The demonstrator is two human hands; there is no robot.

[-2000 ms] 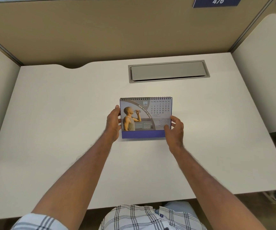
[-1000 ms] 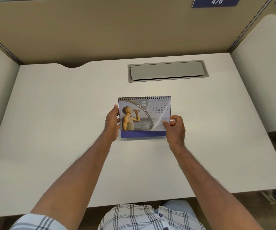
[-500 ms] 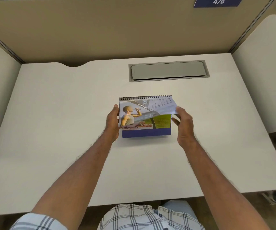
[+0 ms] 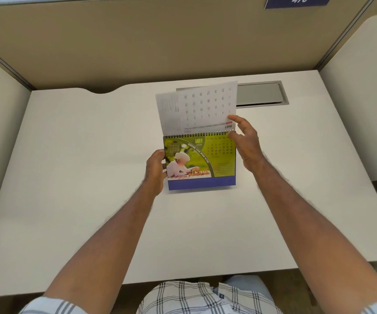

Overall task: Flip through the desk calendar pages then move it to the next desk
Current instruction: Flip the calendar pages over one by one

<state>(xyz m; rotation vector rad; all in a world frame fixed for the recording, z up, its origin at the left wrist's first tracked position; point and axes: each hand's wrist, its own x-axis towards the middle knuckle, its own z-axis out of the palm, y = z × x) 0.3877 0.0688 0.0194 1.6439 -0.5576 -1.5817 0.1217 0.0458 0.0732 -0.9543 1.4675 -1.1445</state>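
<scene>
Fingers (image 4: 239,123) of our right hand (image 4: 247,143) spread loose, tips touching the raised page (image 4: 196,109) — left hand (image 4: 154,171) grips the desk calendar (image 4: 201,159) edge, forearms extended.

The desk calendar (image 4: 200,160) has glossy printed paper pages on a dark wire spiral binding (image 4: 196,135); the lifted page (image 4: 196,107) is thin, matt white paper. The table (image 4: 81,177) looks smooth, matt white laminate. Its cable hatch (image 4: 260,94) looks like brushed grey metal. The partition (image 4: 160,41) seems matt beige cloth.
</scene>
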